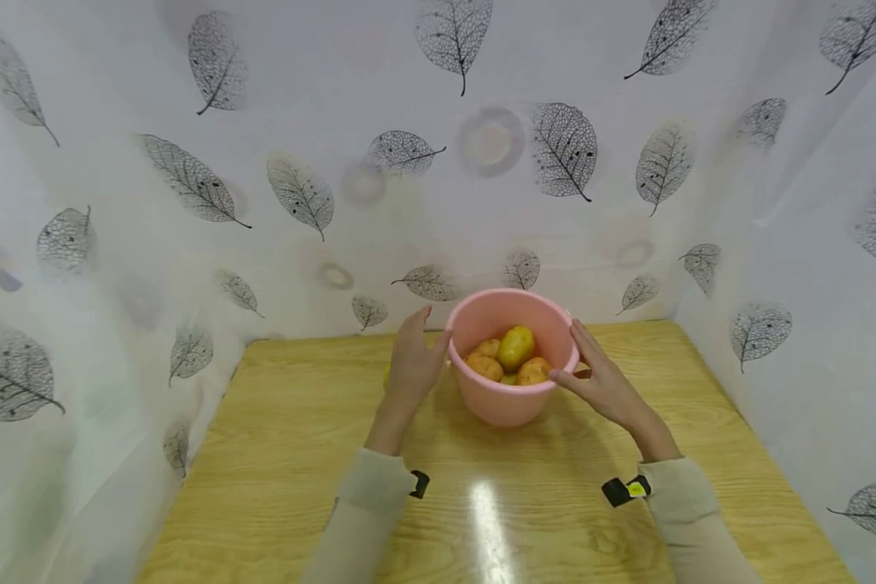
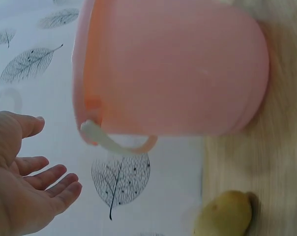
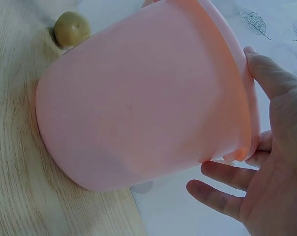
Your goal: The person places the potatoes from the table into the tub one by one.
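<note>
A pink plastic bucket (image 1: pixel 504 405) stands upright on the wooden table, holding several potatoes (image 1: pixel 484 367) and a yellower oval piece (image 1: pixel 516 349) on top. My left hand (image 1: pixel 414 361) is raised to the left of the rim, fingers loosely spread, with nothing in it. The left wrist view shows a gap between that hand and the bucket's pale handle (image 2: pixel 119 146). At the right side, my right hand (image 1: pixel 602 381) touches the rim with thumb and fingertips, its fingers extended along the outside wall. Part of those fingers is hidden behind the rim in the right wrist view.
One loose yellowish potato (image 2: pixel 224 216) lies on the table left of the bucket, mostly hidden behind my left hand in the head view. White sheeting (image 1: pixel 365 227) printed with dark leaves encloses the table (image 1: pixel 277 454) at the back and both sides.
</note>
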A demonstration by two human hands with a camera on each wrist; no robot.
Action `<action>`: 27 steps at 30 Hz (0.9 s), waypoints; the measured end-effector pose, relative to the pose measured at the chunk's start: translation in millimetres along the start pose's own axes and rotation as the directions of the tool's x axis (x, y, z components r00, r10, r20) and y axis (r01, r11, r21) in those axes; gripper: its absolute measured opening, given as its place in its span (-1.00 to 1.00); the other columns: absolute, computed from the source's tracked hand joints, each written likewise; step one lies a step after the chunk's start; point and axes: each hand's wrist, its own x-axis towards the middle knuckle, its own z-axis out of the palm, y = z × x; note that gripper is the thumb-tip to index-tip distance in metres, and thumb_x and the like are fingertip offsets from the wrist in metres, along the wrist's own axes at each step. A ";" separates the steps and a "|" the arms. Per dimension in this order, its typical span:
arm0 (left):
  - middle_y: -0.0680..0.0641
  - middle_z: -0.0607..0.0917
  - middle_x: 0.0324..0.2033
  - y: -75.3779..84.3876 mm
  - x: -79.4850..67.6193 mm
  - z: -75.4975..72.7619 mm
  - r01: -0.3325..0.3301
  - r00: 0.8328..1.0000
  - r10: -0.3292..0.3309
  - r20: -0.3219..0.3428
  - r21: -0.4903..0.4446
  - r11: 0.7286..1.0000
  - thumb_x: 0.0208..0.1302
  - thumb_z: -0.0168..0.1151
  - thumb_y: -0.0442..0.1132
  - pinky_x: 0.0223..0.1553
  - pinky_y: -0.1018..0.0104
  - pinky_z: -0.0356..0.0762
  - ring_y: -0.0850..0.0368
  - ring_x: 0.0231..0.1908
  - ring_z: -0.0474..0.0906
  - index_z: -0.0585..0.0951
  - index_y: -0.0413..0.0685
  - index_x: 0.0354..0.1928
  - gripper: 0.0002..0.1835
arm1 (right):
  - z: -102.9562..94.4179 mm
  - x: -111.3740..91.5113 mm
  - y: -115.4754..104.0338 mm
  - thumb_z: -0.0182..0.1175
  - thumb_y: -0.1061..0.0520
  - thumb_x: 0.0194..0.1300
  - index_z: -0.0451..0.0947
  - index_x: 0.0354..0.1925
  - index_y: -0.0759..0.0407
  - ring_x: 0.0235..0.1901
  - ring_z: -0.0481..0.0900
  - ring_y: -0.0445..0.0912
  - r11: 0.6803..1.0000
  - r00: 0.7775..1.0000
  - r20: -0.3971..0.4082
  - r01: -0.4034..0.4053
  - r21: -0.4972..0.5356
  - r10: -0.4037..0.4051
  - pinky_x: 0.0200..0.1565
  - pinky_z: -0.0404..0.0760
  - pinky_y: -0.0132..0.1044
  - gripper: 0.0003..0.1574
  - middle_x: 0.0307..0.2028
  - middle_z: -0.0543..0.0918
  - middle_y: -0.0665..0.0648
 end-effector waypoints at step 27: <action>-0.35 0.33 0.45 -48.5 -20.5 -55.1 0.127 0.992 -0.127 0.001 -0.026 0.992 0.51 0.22 -0.08 0.41 -0.21 0.29 -0.31 0.40 0.31 0.20 -0.24 0.57 -0.26 | -0.2 0.8 0.8 0.29 -0.03 0.47 -0.26 0.67 0.14 0.42 0.31 0.28 1.000 1.000 0.003 0.002 -0.014 -0.002 0.19 0.58 0.17 0.18 0.65 -0.23 0.25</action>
